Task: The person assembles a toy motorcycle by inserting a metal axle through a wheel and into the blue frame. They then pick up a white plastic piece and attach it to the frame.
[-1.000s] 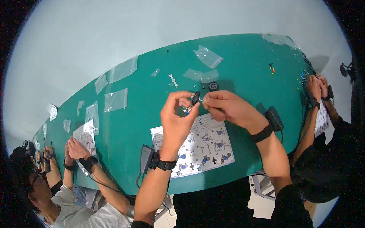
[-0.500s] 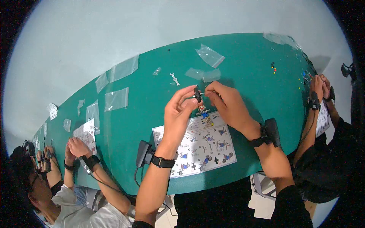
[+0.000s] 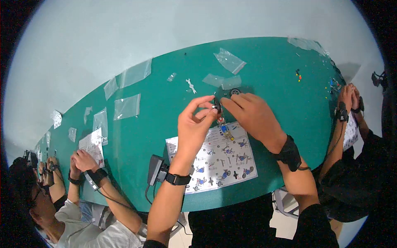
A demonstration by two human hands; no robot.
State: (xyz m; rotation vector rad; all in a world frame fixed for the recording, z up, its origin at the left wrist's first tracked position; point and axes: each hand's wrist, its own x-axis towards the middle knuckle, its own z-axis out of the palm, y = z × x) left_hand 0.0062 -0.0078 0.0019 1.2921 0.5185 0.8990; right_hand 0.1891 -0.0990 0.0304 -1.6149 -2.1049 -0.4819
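Note:
My left hand [image 3: 197, 118] is closed in a pinch round a small black wheel [image 3: 217, 106] seen nearly edge-on, with a light pin end at its side. My right hand [image 3: 256, 118] is just to the right, its fingers curled and the thumb and forefinger tips near that wheel. What they hold, if anything, is hidden. A second black spoked wheel [image 3: 235, 91] shows just past the right knuckles. Beneath the hands, a small toy model [image 3: 224, 128] with red, blue and yellow parts lies at the top edge of a printed instruction sheet [image 3: 215, 159].
A small white wrench [image 3: 190, 85] and clear plastic bags [image 3: 229, 61] lie farther back on the green table [image 3: 165, 111]. Small coloured parts [image 3: 298, 76] are at right. Co-workers' hands work at the left [image 3: 82, 160] and right [image 3: 348, 95].
My right hand has turned and drawn slightly away from the wheel in my left hand; the thin rod between them no longer shows. The second wheel has come into view.

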